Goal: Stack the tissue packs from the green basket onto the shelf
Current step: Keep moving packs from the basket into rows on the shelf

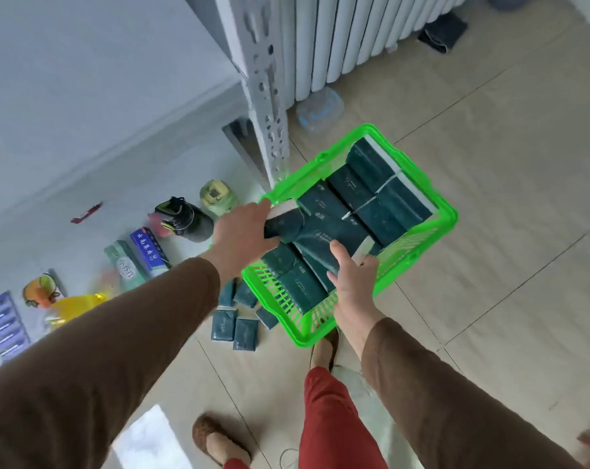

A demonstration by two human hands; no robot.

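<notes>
My left hand (244, 228) is curled round one end of a long dark green plastic-wrapped tissue pack (317, 236), thumb side over its pale end face at the near-left corner of the bright green slatted plastic basket (422, 184). My right hand (349, 282) pinches the opposite end of that same pack, fingers on top and thumb underneath as far as I can tell. So the pack's long axis runs between my two hands, slanting from upper left to lower right across the basket, and it lies on top of the other dark green tissue packs (381, 194) that fill the basket to its far corner. The basket sits on the beige tiled floor (506, 164), just beside the foot of the grey perforated metal shelf post (269, 106). The shelf lies to my left and beyond, so the left hand is the nearer one to lead the swing that way. Several small dark green tissue packets (234, 328) lie loose on the floor under the basket's near-left edge; I would lift clear of the rim before turning.
</notes>
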